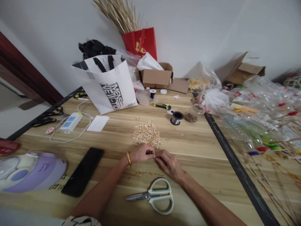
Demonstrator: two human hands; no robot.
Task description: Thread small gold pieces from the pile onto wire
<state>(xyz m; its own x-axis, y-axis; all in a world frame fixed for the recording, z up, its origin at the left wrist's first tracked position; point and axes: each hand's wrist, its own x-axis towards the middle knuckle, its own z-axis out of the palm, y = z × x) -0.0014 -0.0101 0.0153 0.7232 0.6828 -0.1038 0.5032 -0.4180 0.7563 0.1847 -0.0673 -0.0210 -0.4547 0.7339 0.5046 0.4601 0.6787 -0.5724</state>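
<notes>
L hand (142, 153) + R hand (169, 163) are held tip to tip, can't tell how closed or what's gripped; gold bits (147, 133) are heaped just far, prob 4 reach.

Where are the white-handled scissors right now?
In the head view, the white-handled scissors lie on the wooden table at lower centre, just below the gold strand and the right hand.

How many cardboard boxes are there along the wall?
2 visible: one cardboard box in front of the red bag, another box farther right, behind the clear plastic bottles. Others may be hidden.
</notes>
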